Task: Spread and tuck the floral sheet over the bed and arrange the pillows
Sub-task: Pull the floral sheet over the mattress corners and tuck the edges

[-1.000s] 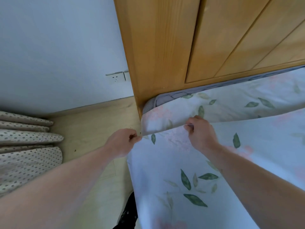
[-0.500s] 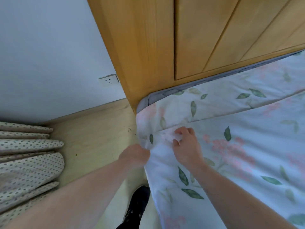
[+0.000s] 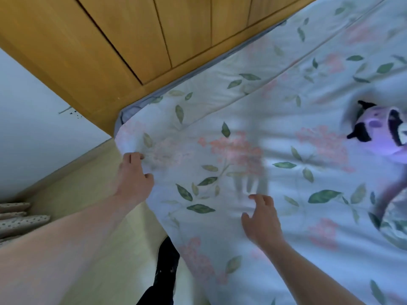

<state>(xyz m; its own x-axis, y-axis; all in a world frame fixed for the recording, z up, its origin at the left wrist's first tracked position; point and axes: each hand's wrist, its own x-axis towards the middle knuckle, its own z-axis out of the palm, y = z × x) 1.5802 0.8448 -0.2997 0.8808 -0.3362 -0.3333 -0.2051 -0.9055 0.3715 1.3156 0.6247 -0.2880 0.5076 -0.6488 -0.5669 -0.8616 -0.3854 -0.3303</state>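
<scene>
From the head view, the pale blue cotton sheet printed with pink flowers and green leaves point(image 3: 253, 150) lies spread over the bed, reaching up to the honey-coloured wooden headboard point(image 3: 123, 40) and draping over the bed's near left corner. The left hand point(image 3: 134, 175) sits at that corner, its fingers point(image 3: 132, 156) curled onto the sheet's edge and pinching the fabric there. The right hand point(image 3: 262, 219) hovers just above the sheet further along the near edge, fingers point(image 3: 256, 198) spread wide and loose, holding nothing. A purple, black and white plush toy point(image 3: 383, 133) lies on the sheet towards the bed's right side. A strip of grey mattress point(image 3: 125, 113) shows at the corner beneath the headboard. Dotted beige curtains point(image 3: 19, 219) hang at the left above the light wooden floor point(image 3: 88, 183).
</scene>
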